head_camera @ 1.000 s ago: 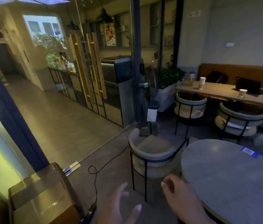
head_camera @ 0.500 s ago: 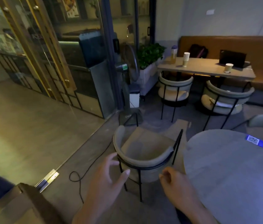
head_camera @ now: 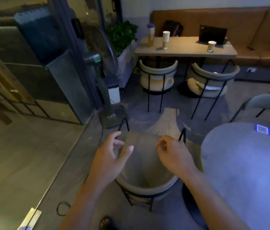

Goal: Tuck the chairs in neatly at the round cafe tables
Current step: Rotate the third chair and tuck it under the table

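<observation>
Left fingers: spread and loosely curled, thumb out (head_camera: 129,148) — holding nothing; they hover over the left front corner of the seat, near the black frame loop.
Right fingers: curled into a loose fist (head_camera: 162,144); nothing visible inside it, not touching the frame as far as I can tell.
Left hand (head_camera: 109,161): over the seat's left edge — likely placed to take the left arm of the frame.
Right hand (head_camera: 174,157): over the seat's right side, near the right frame loop; mirrors the left, which suggests a two-handed grip is coming.
Chair (head_camera: 145,165): directly below the hands, curved back toward the viewer, seat facing away; it stands just beside the round table (head_camera: 247,171), off its left edge, not tucked under.
Judgement: chair would need turning toward the table, then pushing in — not yet begun.
Floor (head_camera: 23,155): smooth grey; a dark cable (head_camera: 63,208) loops near the chair legs — possible snag.
Room: dim cafe; long table (head_camera: 185,48) with paper cups (head_camera: 166,39) and a laptop (head_camera: 213,34), two matching chairs (head_camera: 157,77) pushed under it, brown bench (head_camera: 213,19) behind, plant (head_camera: 122,35), standing fan (head_camera: 104,57), glass partition at left.
</observation>
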